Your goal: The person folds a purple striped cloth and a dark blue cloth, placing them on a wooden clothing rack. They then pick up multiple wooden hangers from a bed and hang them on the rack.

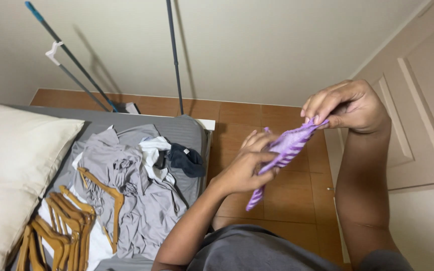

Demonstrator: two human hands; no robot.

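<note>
Both hands hold a purple striped sock (283,148) in mid-air over the floor (287,200): right hand (350,106) pinches the top end, left hand (244,168) grips lower, probably mid-sock. Risk: a loose pinch drops it, missing the bed (177,131).

One head-worn camera, looking steeply down from the wearer's own eye level.

It faces forward and down over the person's grey-shirted chest, close enough that both forearms fill the lower right, with the brown tiled floor (292,200) straight below. The grey-sheeted bed (187,131) lies off to the left, the plain cream wall (257,45) runs across the top, and a panelled beige door (423,100) edges the right (no second view overlaps it).
</note>
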